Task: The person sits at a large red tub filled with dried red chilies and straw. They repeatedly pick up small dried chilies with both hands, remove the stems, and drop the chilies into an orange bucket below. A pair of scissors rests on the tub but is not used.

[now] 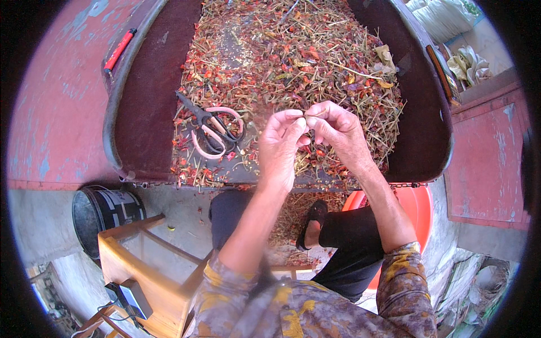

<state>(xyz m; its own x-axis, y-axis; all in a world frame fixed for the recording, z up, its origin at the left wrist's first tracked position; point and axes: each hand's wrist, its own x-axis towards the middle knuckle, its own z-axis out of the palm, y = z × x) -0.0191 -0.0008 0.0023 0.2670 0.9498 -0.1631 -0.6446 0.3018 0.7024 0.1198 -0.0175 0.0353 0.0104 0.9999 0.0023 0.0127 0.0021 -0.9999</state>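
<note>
Both hands meet fingertip to fingertip above a layer of dry plant stems and red chili scraps [270, 80]. A thin brown stem [320, 113] is pinched between the thumb and fingers of my right hand [338, 126]. Thumb and forefinger of my left hand [281, 137] close on the same spot; how much of the piece they hold is hidden. To the left lies a pair of scissors [217, 126], its black handles partly wrapped in pink, blades pointing up and left on the scraps.
The scraps fill a dark red metal cart bed [146, 97] with raised sides. A red lighter-like object [120, 50] sits on its left edge. Below stand a black bucket [88, 219], a wooden stool [139, 270] bearing a small device [135, 299], and an orange-red basin [416, 211].
</note>
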